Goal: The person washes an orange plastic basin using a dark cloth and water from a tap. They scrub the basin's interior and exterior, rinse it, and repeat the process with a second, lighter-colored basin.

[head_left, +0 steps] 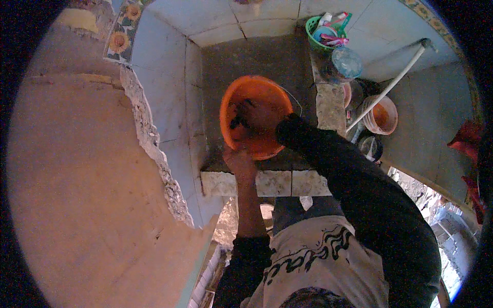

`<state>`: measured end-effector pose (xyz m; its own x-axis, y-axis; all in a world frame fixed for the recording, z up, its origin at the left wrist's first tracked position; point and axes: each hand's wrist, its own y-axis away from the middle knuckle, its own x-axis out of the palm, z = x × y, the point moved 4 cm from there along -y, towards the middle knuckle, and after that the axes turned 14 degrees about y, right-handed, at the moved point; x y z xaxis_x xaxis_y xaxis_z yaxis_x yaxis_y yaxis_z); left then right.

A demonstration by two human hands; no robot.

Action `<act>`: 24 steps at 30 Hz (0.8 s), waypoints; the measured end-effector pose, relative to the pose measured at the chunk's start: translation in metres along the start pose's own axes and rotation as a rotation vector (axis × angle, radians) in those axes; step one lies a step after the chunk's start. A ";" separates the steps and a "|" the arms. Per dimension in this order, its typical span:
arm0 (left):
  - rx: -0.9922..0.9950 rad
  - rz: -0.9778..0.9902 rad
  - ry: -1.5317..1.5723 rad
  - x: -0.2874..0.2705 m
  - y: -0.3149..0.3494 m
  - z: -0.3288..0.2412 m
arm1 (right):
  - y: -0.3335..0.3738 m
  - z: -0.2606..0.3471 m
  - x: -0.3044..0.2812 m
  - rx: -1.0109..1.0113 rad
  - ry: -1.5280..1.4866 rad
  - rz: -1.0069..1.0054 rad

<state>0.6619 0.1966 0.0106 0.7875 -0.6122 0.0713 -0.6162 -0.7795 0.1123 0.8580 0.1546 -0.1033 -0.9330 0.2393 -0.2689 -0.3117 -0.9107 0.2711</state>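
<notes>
An orange bucket (229,106) with a thin wire handle rests in a grey tiled recess, its mouth facing up toward me. At its near rim my left hand (240,160) is closed on the edge. My right hand (259,115) reaches inside from the right, its black sleeve crossing the rim. A dark, limp-looking thing (237,121) lies at the fingers of that hand, against the inner left side. Shadow hides much of the grip, and I cannot make out what the dark thing is.
A tiled ledge (262,183) runs along the recess's near side. To the right are a green basket (311,32) of small items, a clear container (346,62), a pale bucket (392,115) and a slanting white pipe (390,87). A broken wall edge (149,131) stands left.
</notes>
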 end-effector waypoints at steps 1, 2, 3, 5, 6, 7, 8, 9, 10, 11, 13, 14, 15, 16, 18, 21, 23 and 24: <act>-0.015 -0.026 0.019 -0.006 0.000 0.002 | 0.001 0.001 0.010 0.038 0.037 0.014; -0.030 -0.051 0.040 -0.011 0.001 0.004 | 0.004 0.002 0.019 0.077 0.075 0.021; 0.010 -0.083 0.074 -0.007 -0.001 0.005 | 0.010 0.006 0.029 0.075 0.151 -0.017; 0.028 -0.133 0.100 -0.008 0.009 0.017 | 0.024 0.006 0.049 0.053 0.107 -0.070; 0.028 -0.152 0.088 -0.010 0.014 0.020 | 0.029 0.009 0.056 0.034 0.037 -0.080; 0.012 -0.158 0.043 -0.012 0.015 0.023 | 0.037 0.011 0.063 0.015 -0.038 -0.074; -0.002 -0.162 -0.005 -0.015 0.014 0.024 | 0.042 0.014 0.068 -0.001 -0.099 -0.064; -0.017 -0.152 -0.028 -0.022 0.012 0.032 | 0.046 0.019 0.072 -0.020 -0.147 -0.050; -0.031 -0.142 -0.051 -0.029 0.009 0.042 | 0.049 0.024 0.075 -0.037 -0.189 -0.038; -0.049 -0.131 -0.076 -0.031 0.008 0.043 | 0.052 0.028 0.072 -0.044 -0.183 -0.046; -0.053 -0.151 0.016 -0.025 0.008 0.037 | 0.058 0.034 0.060 -0.049 -0.128 -0.084; -0.052 -0.158 0.060 -0.021 0.006 0.028 | 0.057 0.039 0.051 -0.044 -0.028 -0.142; -0.074 -0.142 0.021 -0.019 0.005 0.023 | 0.056 0.043 0.042 -0.036 0.070 -0.202; -0.095 -0.126 -0.018 -0.019 0.005 0.018 | 0.054 0.049 0.035 -0.018 0.161 -0.260; -0.118 -0.122 -0.019 -0.020 0.003 0.020 | 0.047 0.062 0.032 0.014 0.340 -0.377; -0.128 -0.147 0.106 -0.023 0.001 0.040 | 0.038 0.069 0.046 -0.085 0.694 -0.518; -0.130 -0.169 0.203 -0.027 0.003 0.045 | 0.035 0.059 0.055 -0.295 0.926 -0.553; -0.120 -0.184 0.134 -0.030 0.004 0.043 | 0.031 0.049 0.056 -0.253 0.913 -0.494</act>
<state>0.6355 0.2058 -0.0340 0.8859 -0.4321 0.1689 -0.4626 -0.8501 0.2516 0.7871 0.1564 -0.0648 -0.1922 0.3537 -0.9154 -0.4742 -0.8501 -0.2289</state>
